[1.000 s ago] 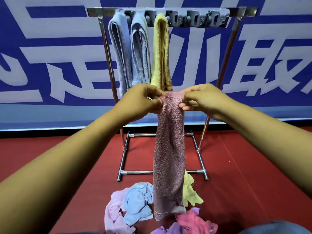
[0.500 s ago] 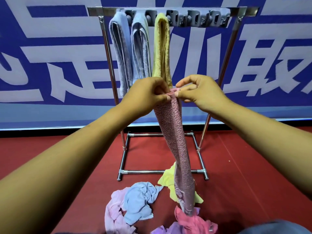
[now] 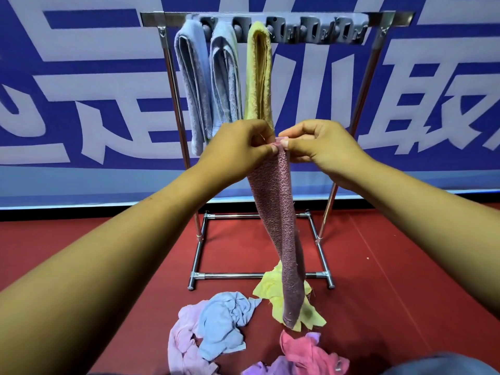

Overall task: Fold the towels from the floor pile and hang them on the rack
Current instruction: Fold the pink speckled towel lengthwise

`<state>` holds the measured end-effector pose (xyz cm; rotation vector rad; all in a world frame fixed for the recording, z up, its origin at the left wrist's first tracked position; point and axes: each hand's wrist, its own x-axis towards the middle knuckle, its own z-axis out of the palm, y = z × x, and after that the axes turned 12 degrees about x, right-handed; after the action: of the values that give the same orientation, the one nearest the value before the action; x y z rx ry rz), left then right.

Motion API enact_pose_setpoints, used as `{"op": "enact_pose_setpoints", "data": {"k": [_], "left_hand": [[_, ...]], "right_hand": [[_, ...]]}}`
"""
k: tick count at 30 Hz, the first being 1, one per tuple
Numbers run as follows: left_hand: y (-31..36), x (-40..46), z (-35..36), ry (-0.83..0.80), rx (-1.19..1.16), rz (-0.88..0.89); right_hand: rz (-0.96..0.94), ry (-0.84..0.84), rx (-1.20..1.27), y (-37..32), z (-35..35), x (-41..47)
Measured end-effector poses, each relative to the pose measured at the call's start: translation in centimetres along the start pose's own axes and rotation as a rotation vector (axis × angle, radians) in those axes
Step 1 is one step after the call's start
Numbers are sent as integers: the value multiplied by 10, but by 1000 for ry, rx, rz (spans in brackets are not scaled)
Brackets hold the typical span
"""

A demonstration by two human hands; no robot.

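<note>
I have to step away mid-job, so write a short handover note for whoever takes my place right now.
Left hand and right hand both pinch the top edge of the mauve towel, which hangs folded into a narrow strip.
Done: two blue towels and one yellow towel hang on the rack.
Left: hang the mauve one, then fold the floor pile of pink, blue, yellow and purple towels.

A mauve towel (image 3: 278, 212), folded narrow, hangs from between both hands; the rack (image 3: 270, 20) behind holds three folded towels (image 3: 224, 74); a crumpled pile (image 3: 243, 328) lies below.
</note>
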<state>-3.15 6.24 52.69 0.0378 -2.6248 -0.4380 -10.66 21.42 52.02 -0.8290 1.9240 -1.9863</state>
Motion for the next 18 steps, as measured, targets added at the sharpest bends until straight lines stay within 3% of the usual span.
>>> {"op": "enact_pose_setpoints", "data": {"k": [14, 18], "left_hand": [[2, 1, -1, 12, -9, -67], [1, -1, -3, 12, 5, -5]], "right_hand": [[27, -83, 25, -6, 1, -7], [-18, -76, -26, -4, 1, -9]]}}
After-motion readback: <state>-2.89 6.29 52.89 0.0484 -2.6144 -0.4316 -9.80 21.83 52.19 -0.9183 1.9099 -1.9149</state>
